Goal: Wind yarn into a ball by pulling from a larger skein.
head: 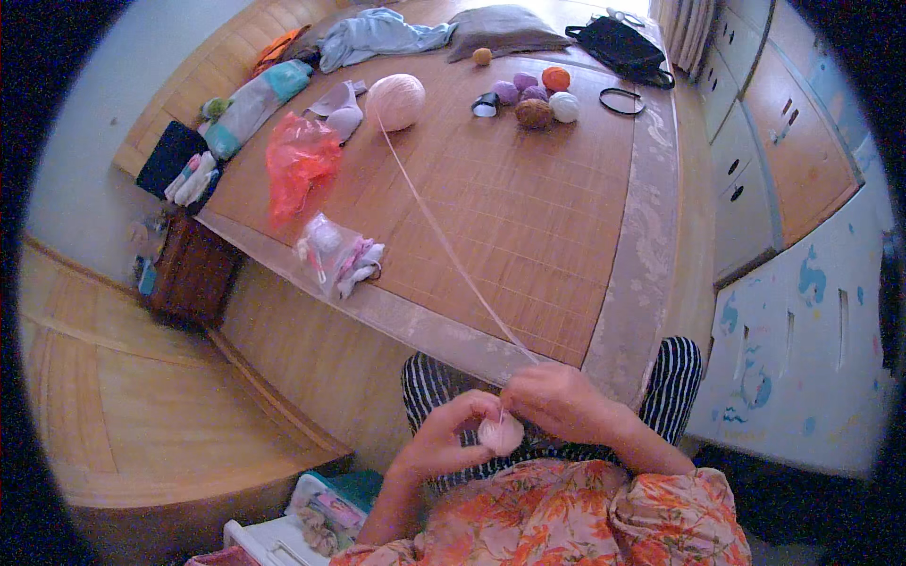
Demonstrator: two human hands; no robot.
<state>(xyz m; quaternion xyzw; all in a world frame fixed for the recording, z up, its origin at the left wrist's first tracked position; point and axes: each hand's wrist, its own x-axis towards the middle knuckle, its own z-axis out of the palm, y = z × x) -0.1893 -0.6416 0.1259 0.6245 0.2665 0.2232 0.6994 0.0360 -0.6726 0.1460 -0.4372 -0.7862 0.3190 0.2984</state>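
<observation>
My left hand (456, 433) grips a small ball of pale pink yarn (501, 434) above my lap, its thumb and fingers around the ball's left side. Right beside it, my right hand (559, 402) is closed on the yarn strand (453, 247), close to the small ball's top. That strand runs taut across the bamboo mat (524, 212) on the bed to a large pale pink yarn ball (396, 102) at the far side. Fingertips of the right hand are partly hidden.
Several small yarn balls (534, 113) and a black ring (621, 102) lie on the mat's far right. A red plastic bag (303, 166) and a clear bag (325, 247) are at left. Beyond are a grey pillow (506, 32) and black bag (619, 49). Cabinets (786, 354) flank the right.
</observation>
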